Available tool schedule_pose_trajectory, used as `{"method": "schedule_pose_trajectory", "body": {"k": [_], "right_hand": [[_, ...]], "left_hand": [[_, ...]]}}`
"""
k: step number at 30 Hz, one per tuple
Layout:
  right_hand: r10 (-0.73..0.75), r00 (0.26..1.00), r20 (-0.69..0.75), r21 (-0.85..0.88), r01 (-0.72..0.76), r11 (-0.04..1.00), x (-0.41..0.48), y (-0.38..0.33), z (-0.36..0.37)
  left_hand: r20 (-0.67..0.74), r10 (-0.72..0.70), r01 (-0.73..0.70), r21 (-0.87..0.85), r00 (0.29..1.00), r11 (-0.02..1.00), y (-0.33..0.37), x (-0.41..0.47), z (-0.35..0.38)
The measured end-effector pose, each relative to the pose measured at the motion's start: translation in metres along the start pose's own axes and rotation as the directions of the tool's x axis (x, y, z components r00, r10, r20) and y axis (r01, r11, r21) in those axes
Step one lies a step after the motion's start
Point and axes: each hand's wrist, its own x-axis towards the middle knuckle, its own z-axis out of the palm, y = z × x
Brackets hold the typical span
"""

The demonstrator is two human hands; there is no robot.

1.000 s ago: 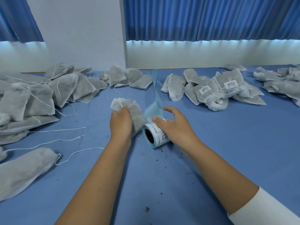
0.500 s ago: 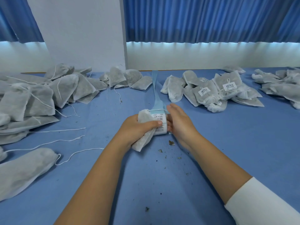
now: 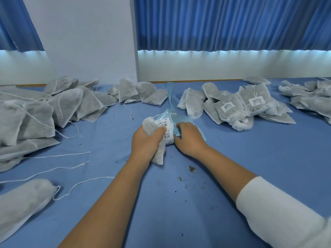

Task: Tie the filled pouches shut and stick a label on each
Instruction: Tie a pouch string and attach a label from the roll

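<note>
Closer together now, left hand (image 3: pixel 145 142) grips the pouch (image 3: pixel 158 154) against the label roll (image 3: pixel 163 125) between them; right hand (image 3: pixel 189 140) holds the roll.

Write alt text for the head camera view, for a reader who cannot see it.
A person's left hand grips a filled pouch against a label roll that the right hand holds, on a blue table. Unlabelled pouches with loose strings lie piled to the left, labelled pouches to the right.
</note>
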Motion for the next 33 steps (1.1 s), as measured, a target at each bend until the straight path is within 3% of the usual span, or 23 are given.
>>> {"method": "schedule_pose_trajectory", "body": {"k": [7,12,16,21,26,28,31,33], "right_hand": [[-0.138,0.990,0.013,-0.101,0.139,0.985,0.086,0.004,0.003],[-0.116,0.962,-0.247,-0.392,0.010,0.920,0.117,0.008,0.004],[-0.098,0.979,-0.180,-0.205,0.060,0.977,0.095,-0.006,0.002],[-0.176,0.984,0.020,-0.236,0.175,0.956,0.051,-0.004,0.007],[-0.019,0.994,0.112,-0.283,0.051,0.958,0.087,-0.001,0.017],[0.003,0.992,0.127,-0.188,0.021,0.982,0.124,0.000,0.017],[0.083,0.996,0.025,0.013,-0.083,0.996,0.168,0.001,0.002],[0.056,0.996,0.067,0.076,-0.061,0.995,0.174,-0.002,-0.001]], "left_hand": [[-0.030,0.046,-0.046,0.000,0.998,0.999,-0.001,0.045,0.008],[-0.072,0.034,-0.034,0.001,0.997,0.999,0.002,0.066,0.012],[-0.088,0.009,-0.011,-0.022,0.996,1.000,0.002,0.071,0.010],[-0.084,0.036,-0.036,0.012,0.996,0.999,0.000,0.071,0.011],[-0.098,0.044,-0.043,0.018,0.994,0.999,0.001,0.075,0.013],[-0.097,0.043,-0.041,0.014,0.994,0.999,0.001,0.077,0.014],[-0.080,0.048,-0.046,0.024,0.996,0.999,-0.001,0.077,0.013],[-0.066,0.037,-0.036,0.012,0.997,0.999,-0.002,0.078,0.011]]}}
